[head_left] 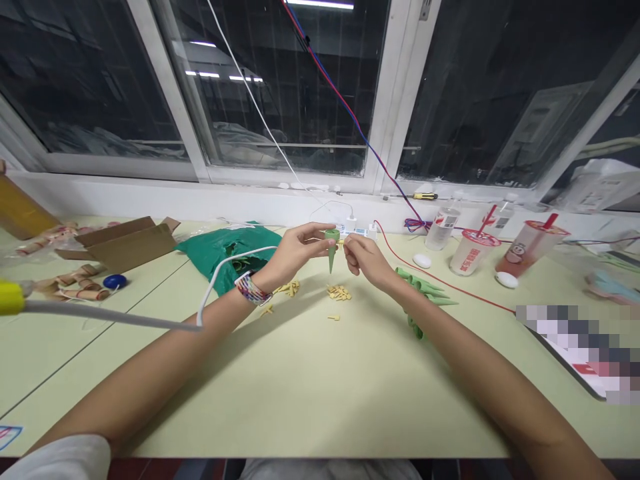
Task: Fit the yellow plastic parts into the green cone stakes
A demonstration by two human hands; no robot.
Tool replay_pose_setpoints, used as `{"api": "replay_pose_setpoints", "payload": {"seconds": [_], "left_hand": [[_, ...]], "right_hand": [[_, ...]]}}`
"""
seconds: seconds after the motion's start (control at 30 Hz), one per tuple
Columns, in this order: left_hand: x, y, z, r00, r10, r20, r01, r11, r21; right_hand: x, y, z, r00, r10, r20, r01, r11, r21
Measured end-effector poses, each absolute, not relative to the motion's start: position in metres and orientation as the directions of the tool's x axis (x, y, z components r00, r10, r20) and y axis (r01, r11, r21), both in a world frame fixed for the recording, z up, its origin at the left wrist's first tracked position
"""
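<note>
My left hand [297, 250] grips a small green plastic cone [331, 253] between thumb and fingers, point down and wide end up. Beside it, my right hand [366, 257] pinches a small yellow plastic piece [341, 244], held against or very close to the cone's upper side; contact is hard to make out. Below both hands lies a little heap of yellow pieces [339, 292], with one single yellow piece [333, 318] nearer to me. More yellow pieces [290, 288] lie by my left wrist. Several green cones [425, 290] are gathered by my right forearm, which partly hides them.
A green plastic bag [220, 250] and a cardboard box [127, 243] stand left, near wooden pieces and a blue ball [115, 281]. A white cable crosses my left forearm. Drink cups [473, 253], a bottle [443, 227] and a blurred-out flat device [575, 353] are right.
</note>
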State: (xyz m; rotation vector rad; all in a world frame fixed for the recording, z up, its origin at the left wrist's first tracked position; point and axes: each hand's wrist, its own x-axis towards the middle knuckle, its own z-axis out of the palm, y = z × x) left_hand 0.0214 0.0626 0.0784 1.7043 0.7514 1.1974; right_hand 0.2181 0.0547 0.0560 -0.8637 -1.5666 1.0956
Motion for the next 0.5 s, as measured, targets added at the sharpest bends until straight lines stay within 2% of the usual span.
{"api": "replay_pose_setpoints", "payload": {"seconds": [0.17, 0.37, 0.5], "left_hand": [[0.0193, 0.0661, 0.0776, 0.309, 0.872, 0.381, -0.024, -0.393, 0.919], [0.0208, 0.0674, 0.0737, 0.351, 0.89, 0.29, -0.166, -0.246, 0.955], [0.0213, 0.0669, 0.0744, 0.382, 0.873, 0.302, -0.184, -0.249, 0.951]], "right_hand": [[0.2266, 0.0529, 0.0595, -0.329, 0.863, 0.384, 0.083, 0.431, -0.899], [0.2297, 0.0496, 0.062, -0.354, 0.831, 0.429, 0.159, 0.506, -0.848], [0.2281, 0.048, 0.0633, -0.357, 0.818, 0.45, 0.156, 0.527, -0.835]]}}
